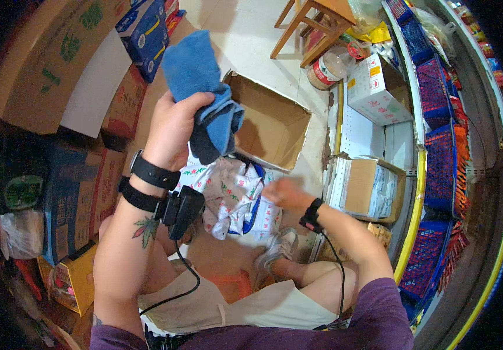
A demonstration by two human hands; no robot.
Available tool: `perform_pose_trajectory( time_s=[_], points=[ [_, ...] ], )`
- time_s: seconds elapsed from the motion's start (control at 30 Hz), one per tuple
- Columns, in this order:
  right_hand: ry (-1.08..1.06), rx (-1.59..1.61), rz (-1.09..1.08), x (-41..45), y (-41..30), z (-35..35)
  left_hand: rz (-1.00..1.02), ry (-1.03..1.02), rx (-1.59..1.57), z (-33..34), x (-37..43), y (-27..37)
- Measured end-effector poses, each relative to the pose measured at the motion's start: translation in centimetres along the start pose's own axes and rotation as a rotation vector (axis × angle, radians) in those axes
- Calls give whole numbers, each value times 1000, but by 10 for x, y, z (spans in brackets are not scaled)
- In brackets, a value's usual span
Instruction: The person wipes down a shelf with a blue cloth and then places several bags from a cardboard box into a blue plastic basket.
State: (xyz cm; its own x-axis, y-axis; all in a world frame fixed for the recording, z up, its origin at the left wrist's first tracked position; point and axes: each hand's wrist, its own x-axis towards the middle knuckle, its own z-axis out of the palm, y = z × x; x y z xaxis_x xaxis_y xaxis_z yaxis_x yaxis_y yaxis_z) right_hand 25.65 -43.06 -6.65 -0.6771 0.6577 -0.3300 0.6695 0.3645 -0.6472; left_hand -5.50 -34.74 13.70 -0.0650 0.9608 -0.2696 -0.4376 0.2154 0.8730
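Observation:
My left hand (177,122) grips a folded blue cloth (194,65), raised over the near left edge of an open cardboard box (273,118). Part of the cloth hangs down, dark in shadow. Below it, white printed packets (234,188) are heaped in a blue-rimmed basket (256,205) on the floor. My right hand (284,192) is blurred at the right side of this heap, its fingers seemingly curled; whether it holds anything is unclear. More white packets (269,221) lie beside the basket, below that hand. The inside of the box shows bare brown cardboard.
Stacked cartons (76,192) line the left side. On the right, a low shelf holds a white carton (378,92) and an open box of packets (374,188). Blue mesh baskets (442,170) hang along its edge. A wooden stool (317,26) and a plastic jar (328,70) stand beyond.

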Motion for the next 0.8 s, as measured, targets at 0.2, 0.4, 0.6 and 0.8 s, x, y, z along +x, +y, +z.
perform_pose_trajectory(
  time_s=[0.2,0.4,0.6,0.8],
  points=[
    [260,17,212,129,-2,-104,-10,44,41,-13,12,3],
    [52,-218,262,227,70,-57,-75,149,79,-38,1,12],
    [-257,-180,401,291,98,-20,-107,247,108,-61,-5,29],
    [-69,-214,344,289,104,-14,-149,246,95,-63,-3,30]
  ],
)
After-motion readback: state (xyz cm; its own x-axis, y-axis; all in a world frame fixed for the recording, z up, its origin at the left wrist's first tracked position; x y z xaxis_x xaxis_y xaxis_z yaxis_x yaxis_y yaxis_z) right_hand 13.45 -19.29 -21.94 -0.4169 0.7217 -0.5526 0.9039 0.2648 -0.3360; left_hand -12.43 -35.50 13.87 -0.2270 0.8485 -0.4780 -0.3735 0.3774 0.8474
